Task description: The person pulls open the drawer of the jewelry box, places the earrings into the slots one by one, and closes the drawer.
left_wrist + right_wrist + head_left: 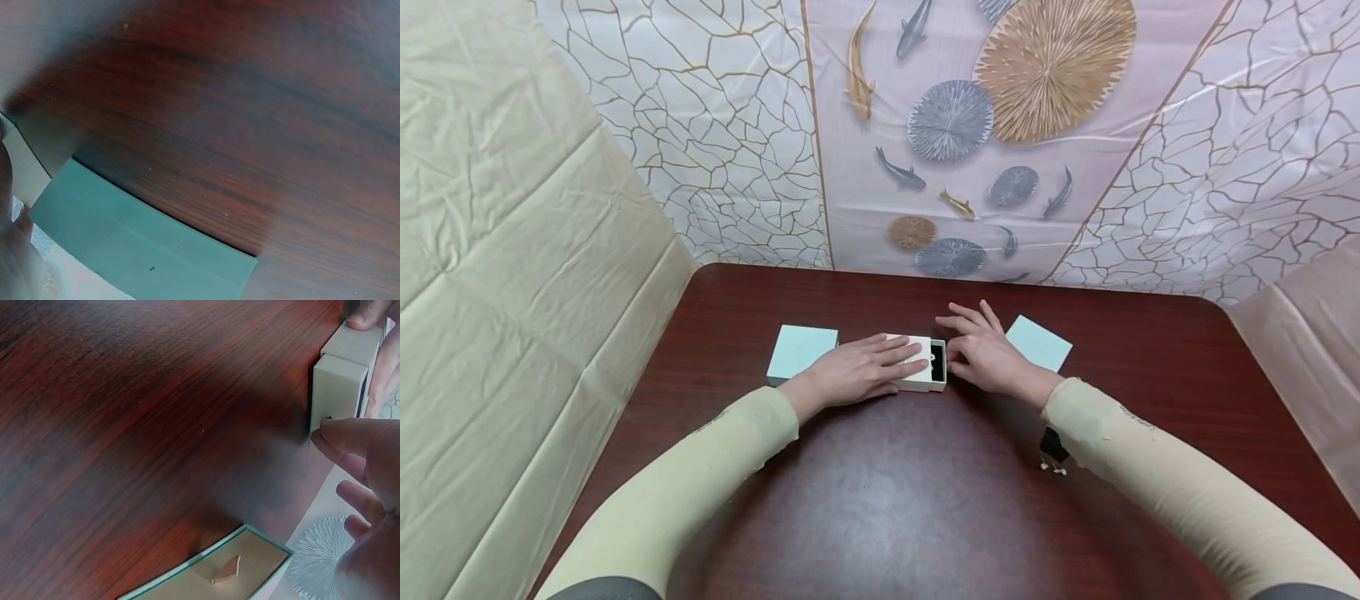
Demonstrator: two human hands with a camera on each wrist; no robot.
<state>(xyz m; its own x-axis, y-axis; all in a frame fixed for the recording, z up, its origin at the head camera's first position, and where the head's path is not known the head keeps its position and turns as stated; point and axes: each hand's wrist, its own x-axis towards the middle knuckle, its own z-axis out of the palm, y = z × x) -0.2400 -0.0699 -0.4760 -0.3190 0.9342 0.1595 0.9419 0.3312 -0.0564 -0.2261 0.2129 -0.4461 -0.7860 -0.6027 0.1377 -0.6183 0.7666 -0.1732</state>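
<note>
A small white drawer box (913,382) lies on the table, its inner drawer slid partly out at the right and showing a black lining with a small white thing on it. My left hand (857,371) rests on the sleeve, fingers straight across the top and thumb against the near side. At the drawer's outer end, my right hand (988,354) pinches with thumb and index finger, its other fingers lifted. In the right wrist view the drawer's end (334,394) shows a small dark spot beside those fingertips; what lies between them is hidden.
A pale blue-green box (801,350) lies left of the drawer box, partly behind my left wrist. Another pale blue-green box piece (1041,342) lies behind my right hand. Close to my right sleeve are a black object (1054,444) and small white earring-like pieces (1052,468).
</note>
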